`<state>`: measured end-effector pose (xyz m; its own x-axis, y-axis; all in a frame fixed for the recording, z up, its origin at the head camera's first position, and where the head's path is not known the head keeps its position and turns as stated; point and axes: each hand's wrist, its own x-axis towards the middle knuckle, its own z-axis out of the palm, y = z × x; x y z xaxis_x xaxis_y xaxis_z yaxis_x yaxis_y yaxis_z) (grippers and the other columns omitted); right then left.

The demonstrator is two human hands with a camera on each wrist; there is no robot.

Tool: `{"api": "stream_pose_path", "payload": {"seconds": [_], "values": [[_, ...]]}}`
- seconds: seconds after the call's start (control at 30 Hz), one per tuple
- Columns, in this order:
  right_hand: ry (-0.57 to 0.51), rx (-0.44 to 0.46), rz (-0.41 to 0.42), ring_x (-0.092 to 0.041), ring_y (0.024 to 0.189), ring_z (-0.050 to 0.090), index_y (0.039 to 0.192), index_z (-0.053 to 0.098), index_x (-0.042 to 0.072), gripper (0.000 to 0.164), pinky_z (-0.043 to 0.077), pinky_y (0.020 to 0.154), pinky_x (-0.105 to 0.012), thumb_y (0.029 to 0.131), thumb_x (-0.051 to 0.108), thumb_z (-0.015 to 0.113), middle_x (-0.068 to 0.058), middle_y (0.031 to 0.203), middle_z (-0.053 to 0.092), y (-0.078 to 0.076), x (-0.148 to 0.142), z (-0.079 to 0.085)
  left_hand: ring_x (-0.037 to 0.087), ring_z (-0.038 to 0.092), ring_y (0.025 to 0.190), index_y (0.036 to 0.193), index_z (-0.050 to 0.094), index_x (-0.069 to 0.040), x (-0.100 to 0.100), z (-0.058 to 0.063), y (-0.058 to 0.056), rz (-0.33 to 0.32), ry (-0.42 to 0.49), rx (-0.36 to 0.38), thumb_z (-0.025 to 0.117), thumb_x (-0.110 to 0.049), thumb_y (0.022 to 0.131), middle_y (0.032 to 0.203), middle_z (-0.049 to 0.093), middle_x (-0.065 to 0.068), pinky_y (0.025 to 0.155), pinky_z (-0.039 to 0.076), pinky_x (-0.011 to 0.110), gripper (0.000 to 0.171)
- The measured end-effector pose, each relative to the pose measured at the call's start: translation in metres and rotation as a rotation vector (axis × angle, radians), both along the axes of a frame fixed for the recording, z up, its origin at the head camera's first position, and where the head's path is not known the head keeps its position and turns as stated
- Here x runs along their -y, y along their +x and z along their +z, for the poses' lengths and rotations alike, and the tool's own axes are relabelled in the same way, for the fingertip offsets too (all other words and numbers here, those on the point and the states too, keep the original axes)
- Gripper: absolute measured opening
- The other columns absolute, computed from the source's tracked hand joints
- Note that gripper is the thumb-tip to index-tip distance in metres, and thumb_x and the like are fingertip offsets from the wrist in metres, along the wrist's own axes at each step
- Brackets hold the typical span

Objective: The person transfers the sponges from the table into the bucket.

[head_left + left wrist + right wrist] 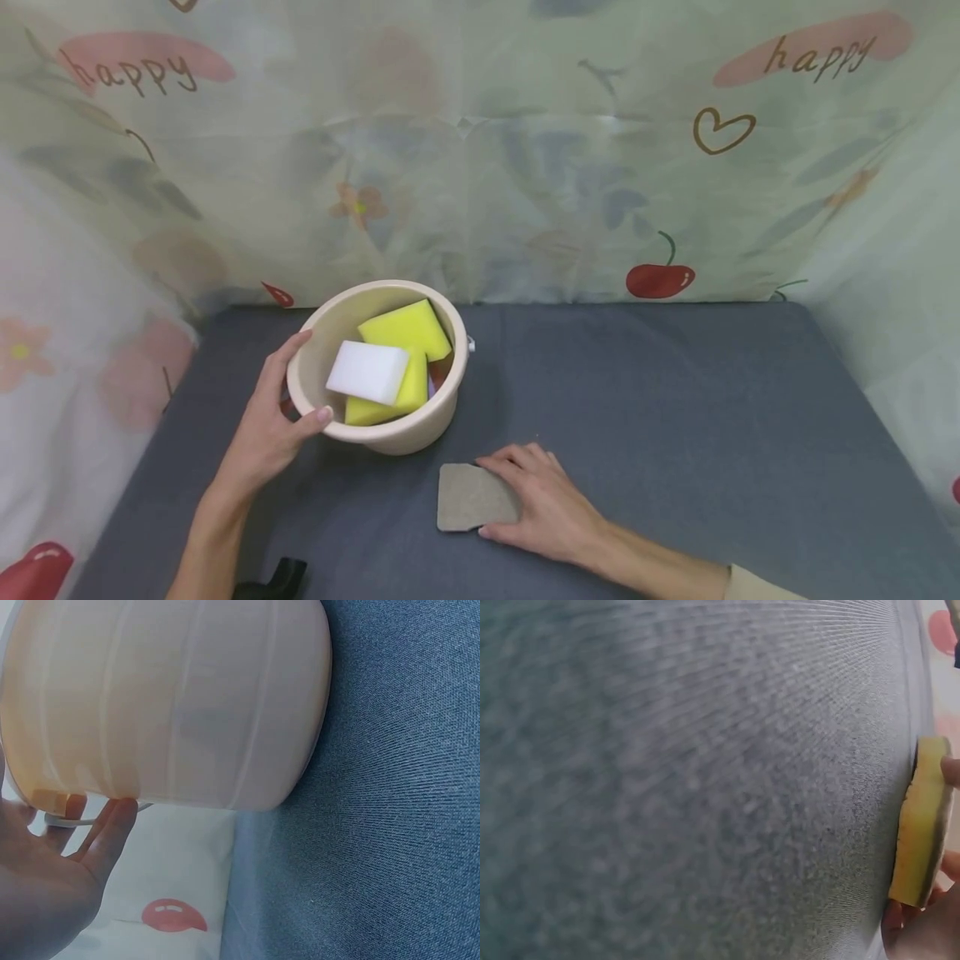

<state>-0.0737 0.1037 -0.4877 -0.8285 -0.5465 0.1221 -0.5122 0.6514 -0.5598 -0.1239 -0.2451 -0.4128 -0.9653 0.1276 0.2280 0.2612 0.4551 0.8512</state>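
Observation:
A cream bucket (408, 435) stands on the left half of the table. My left hand (266, 425) grips its left rim, thumb over the front edge; in the left wrist view, fingers of that left hand (60, 885) touch the bucket's ribbed wall (172, 697). Inside lie a white sponge (366, 371) and yellow sponges (412, 327), with something reddish and purple partly hidden beneath. Right of the bucket, my right hand (551, 510) holds a grey-topped sponge (471, 498) between thumb and fingers, low at the tabletop. Its yellow side (922, 825) shows in the right wrist view.
Dark blue-grey cloth (675, 417) covers the table. A black object (277, 579) sits at the front edge beside my left forearm, partly cut off. Printed curtains (465, 183) enclose the back and both sides.

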Motion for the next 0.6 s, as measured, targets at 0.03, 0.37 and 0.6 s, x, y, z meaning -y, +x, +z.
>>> {"api": "stream_pose_path", "payload": {"seconds": [0.03, 0.37, 0.6], "values": [[-0.001, 0.004, 0.002, -0.009, 0.106, 0.05, 0.134, 0.062, 0.022, 0.07, 0.04, 0.093, -0.04, 0.073, 0.048, 0.084, 0.013, 0.119, 0.058, 0.0, 0.0, 0.0, 0.033, 0.04, 0.121, 0.158, 0.025, -0.024, 0.0, 0.0, 0.0, 0.002, -0.002, 0.002, 0.076, -0.013, 0.08, 0.148, 0.029, 0.017, 0.084, 0.042, 0.009, 0.094], [-0.008, -0.045, 0.041, -0.008, 0.104, 0.05, 0.131, 0.063, 0.023, 0.069, 0.041, 0.091, -0.037, 0.071, 0.047, 0.085, 0.014, 0.118, 0.058, -0.001, -0.006, 0.018, 0.031, 0.04, 0.121, 0.158, 0.026, -0.024, 0.0, 0.0, 0.001, 0.005, -0.004, -0.002, 0.076, -0.014, 0.08, 0.148, 0.03, 0.016, 0.085, 0.042, 0.011, 0.093], [-0.023, -0.081, 0.093, -0.005, 0.104, 0.048, 0.132, 0.062, 0.026, 0.067, 0.04, 0.092, -0.036, 0.072, 0.046, 0.084, 0.016, 0.119, 0.056, -0.001, -0.011, 0.042, 0.029, 0.041, 0.12, 0.158, 0.026, -0.025, 0.0, -0.002, -0.001, 0.019, -0.014, 0.013, 0.074, -0.011, 0.079, 0.146, 0.031, 0.015, 0.084, 0.042, 0.011, 0.093]]}}
